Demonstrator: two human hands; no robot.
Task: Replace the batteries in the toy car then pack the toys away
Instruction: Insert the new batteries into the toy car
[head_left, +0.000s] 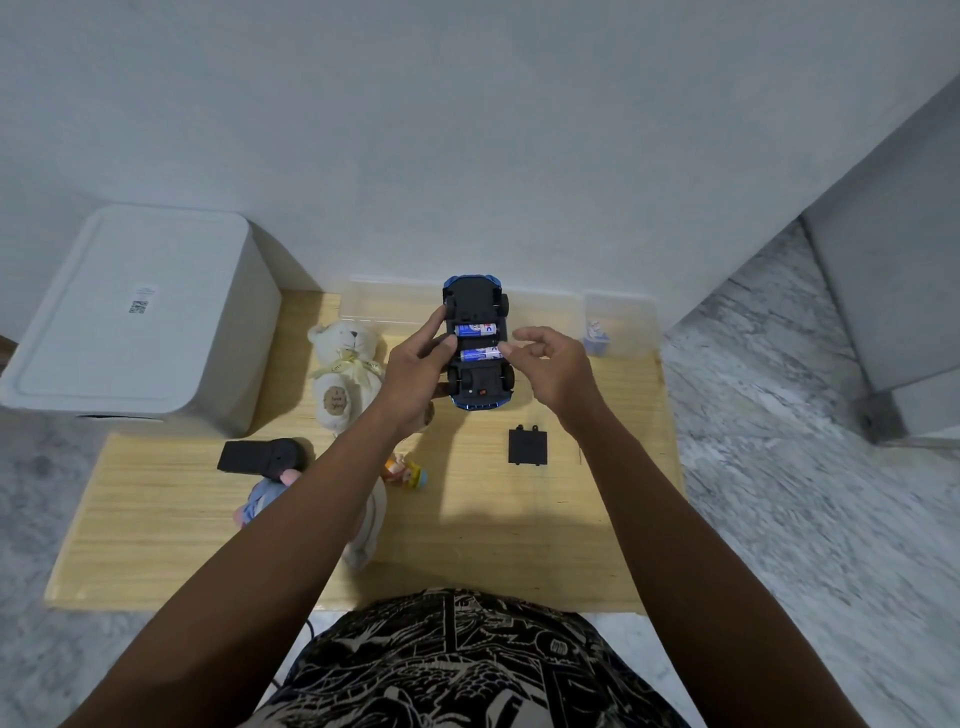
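We see a low wooden table (156, 519) set against a plain white wall (467, 130); grey marbled floor (805, 493) spreads right of the table, and a white lidded bin (140, 322) stands at the table's far left corner

The lower half of a pale soft toy (363, 525) is covered by the left forearm. A small figurine (408, 472) at the arm's three o'clock is partly hidden. The contents of the clear tub (618, 325) are blurred beyond telling.
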